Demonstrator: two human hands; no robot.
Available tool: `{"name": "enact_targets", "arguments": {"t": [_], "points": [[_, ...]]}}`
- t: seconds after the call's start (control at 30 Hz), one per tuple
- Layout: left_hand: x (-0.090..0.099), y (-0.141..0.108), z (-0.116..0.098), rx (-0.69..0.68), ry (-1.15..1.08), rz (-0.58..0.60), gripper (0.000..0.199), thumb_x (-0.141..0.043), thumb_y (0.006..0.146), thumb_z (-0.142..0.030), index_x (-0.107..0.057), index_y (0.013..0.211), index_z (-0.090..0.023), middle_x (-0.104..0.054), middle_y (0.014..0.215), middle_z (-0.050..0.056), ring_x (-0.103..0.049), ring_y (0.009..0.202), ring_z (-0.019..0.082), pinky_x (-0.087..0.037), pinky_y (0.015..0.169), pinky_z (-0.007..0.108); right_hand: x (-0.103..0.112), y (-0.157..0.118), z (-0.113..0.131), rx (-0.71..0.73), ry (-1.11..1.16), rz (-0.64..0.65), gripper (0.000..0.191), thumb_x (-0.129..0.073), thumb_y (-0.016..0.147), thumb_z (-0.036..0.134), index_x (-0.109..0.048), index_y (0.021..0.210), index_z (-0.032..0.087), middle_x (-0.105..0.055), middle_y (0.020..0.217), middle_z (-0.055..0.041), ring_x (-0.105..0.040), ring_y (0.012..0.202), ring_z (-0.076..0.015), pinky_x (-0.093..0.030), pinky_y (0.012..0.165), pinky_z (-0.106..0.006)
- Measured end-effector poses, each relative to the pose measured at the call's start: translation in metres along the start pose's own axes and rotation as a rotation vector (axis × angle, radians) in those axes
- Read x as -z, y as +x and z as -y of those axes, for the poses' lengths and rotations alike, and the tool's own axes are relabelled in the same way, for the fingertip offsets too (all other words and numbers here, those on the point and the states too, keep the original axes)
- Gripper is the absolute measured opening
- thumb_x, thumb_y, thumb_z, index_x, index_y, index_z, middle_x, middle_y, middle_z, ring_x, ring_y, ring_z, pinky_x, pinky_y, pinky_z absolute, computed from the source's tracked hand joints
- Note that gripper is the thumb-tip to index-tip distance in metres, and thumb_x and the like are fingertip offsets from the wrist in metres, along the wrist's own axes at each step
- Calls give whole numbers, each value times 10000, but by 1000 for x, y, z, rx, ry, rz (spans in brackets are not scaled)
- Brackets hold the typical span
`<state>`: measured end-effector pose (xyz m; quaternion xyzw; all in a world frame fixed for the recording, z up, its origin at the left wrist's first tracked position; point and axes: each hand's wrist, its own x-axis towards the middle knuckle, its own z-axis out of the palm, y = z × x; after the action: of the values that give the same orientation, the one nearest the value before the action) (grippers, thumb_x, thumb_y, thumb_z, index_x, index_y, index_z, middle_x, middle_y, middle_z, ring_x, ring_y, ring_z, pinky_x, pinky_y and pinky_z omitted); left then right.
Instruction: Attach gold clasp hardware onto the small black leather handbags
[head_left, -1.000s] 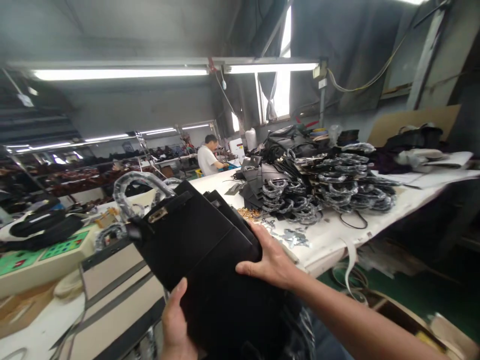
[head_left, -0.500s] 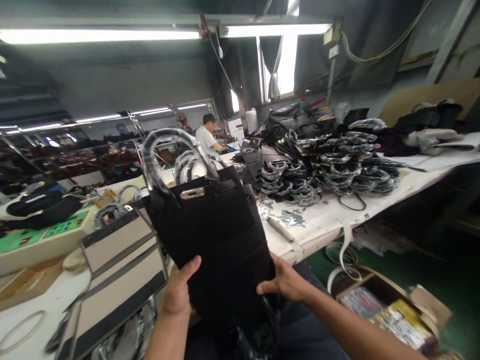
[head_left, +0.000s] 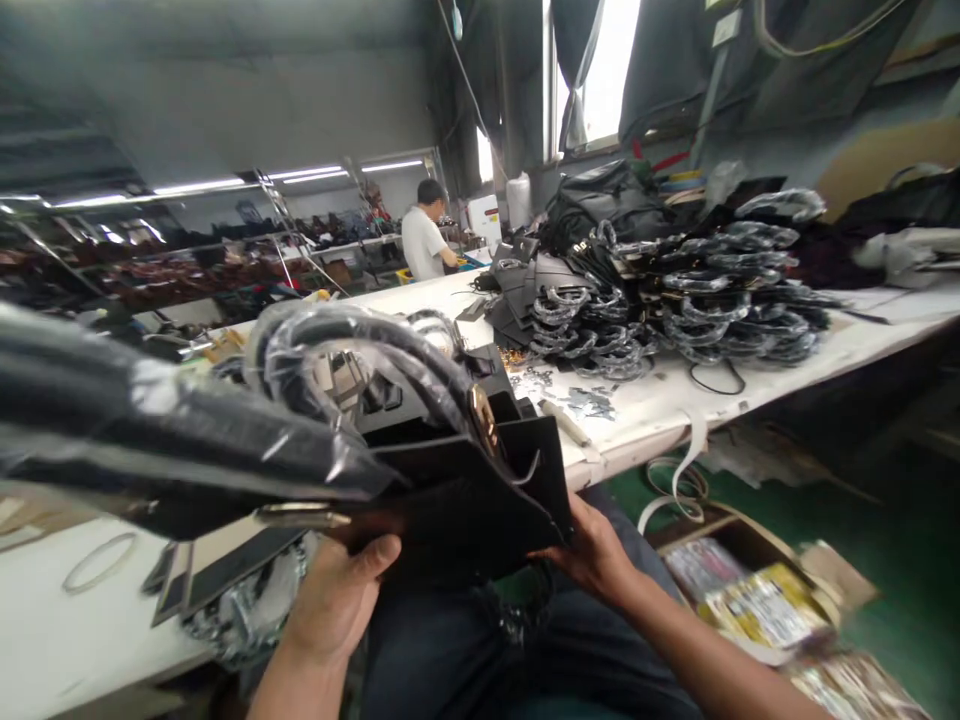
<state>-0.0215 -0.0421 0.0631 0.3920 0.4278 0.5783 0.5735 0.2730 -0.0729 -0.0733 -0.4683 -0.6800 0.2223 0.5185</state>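
Note:
Both hands hold black handbag panels (head_left: pixel 465 500) with plastic-wrapped handles, raised close to my face and above my lap. My left hand (head_left: pixel 337 590) grips the lower left edge, thumb over the near face. On the opposite edge my right hand (head_left: pixel 596 545) is closed, its fingers partly hidden behind the panel. One wrapped handle (head_left: pixel 247 430) reaches toward the camera at the left; a second wrapped handle (head_left: pixel 375 350) arches behind it. Gold-coloured metal plates (head_left: pixel 484 420) show on the panels. Whether the panels are joined into one bag I cannot tell.
Stacked panels with wrapped handles (head_left: pixel 742 290) cover the white table (head_left: pixel 645 430) at right, near small metal pieces (head_left: pixel 589 400) and a wooden-handled tool (head_left: pixel 564 422). Beige-and-black panels (head_left: pixel 225 570) lie at left. A cardboard box (head_left: pixel 772 640) sits on the floor. A person (head_left: pixel 424 240) works farther back.
The panels have tipped from nearly upright to steeply tilted, handles swinging toward the camera and left. The gap between two panels now shows. Both hands keep their grip. My view has shifted down.

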Motion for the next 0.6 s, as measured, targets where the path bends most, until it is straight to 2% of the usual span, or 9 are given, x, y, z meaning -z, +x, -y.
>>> {"name": "enact_targets", "arguments": {"t": [0.07, 0.13, 0.2, 0.27, 0.33, 0.4, 0.47, 0.53, 0.6], "points": [[3, -8, 8, -8, -24, -16, 531, -1033, 399, -387, -783, 825, -190, -789, 810, 82, -659, 1202, 445, -457, 1130, 653, 0, -4, 1, 78, -41, -7, 483, -725, 921, 405, -588, 1359, 256, -704, 1252, -114, -691, 1113, -303, -573, 965, -417], [-1, -13, 14, -79, -39, -32, 476, -1024, 423, -403, -769, 772, -206, -785, 794, 57, -702, 1121, 407, -479, 1110, 641, 1, -4, 5, 88, -132, -85, 536, -737, 904, 422, -570, 1380, 240, -675, 1286, -141, -663, 1156, -320, -560, 982, -453], [-9, -14, 19, -199, -27, -47, 446, -1001, 510, -392, -781, 855, -215, -798, 875, 41, -730, 1044, 335, -499, 1107, 582, 1, -6, 11, -2, -252, -225, 683, -821, 815, 514, -567, 1370, 209, -659, 1268, -165, -645, 1150, -345, -552, 974, -487], [-15, -12, 25, -276, 9, -54, 479, -977, 576, -389, -788, 976, -205, -805, 965, 49, -733, 995, 291, -526, 1083, 517, -2, -14, 14, -178, -317, -287, 716, -864, 738, 587, -601, 1277, 196, -695, 1101, -123, -677, 987, -313, -579, 864, -443], [-14, -10, 34, -276, 74, -42, 537, -968, 587, -422, -792, 1036, -186, -810, 1014, 71, -728, 991, 289, -550, 1044, 460, -11, -29, 12, -338, -289, -198, 580, -848, 748, 582, -636, 1142, 213, -700, 854, -29, -669, 748, -236, -571, 689, -339], [-8, -12, 45, -229, 162, 0, 547, -966, 579, -452, -807, 1020, -170, -815, 1018, 89, -730, 981, 301, -568, 997, 416, -24, -46, 2, -426, -224, -77, 434, -825, 776, 509, -658, 1060, 228, -705, 746, 11, -665, 656, -209, -545, 609, -288], [-2, -18, 59, -145, 245, 71, 492, -970, 570, -449, -825, 942, -162, -822, 965, 97, -740, 925, 315, -590, 940, 405, -37, -62, -11, -448, -188, -2, 330, -795, 784, 402, -684, 1047, 237, -768, 815, -16, -728, 730, -253, -576, 651, -316], [1, -27, 71, -67, 287, 117, 453, -975, 561, -434, -835, 896, -163, -826, 917, 96, -749, 891, 338, -605, 907, 425, -43, -72, -21, -440, -238, 55, 289, -766, 762, 334, -712, 1031, 244, -803, 917, -63, -767, 837, -332, -609, 724, -401], [-1, -36, 81, -26, 277, 80, 476, -975, 546, -449, -837, 896, -157, -829, 917, 101, -752, 928, 377, -604, 926, 453, -37, -77, -22, -401, -289, 108, 400, -783, 725, 346, -723, 1109, 254, -800, 1051, -102, -765, 953, -393, -618, 804, -476]]}}
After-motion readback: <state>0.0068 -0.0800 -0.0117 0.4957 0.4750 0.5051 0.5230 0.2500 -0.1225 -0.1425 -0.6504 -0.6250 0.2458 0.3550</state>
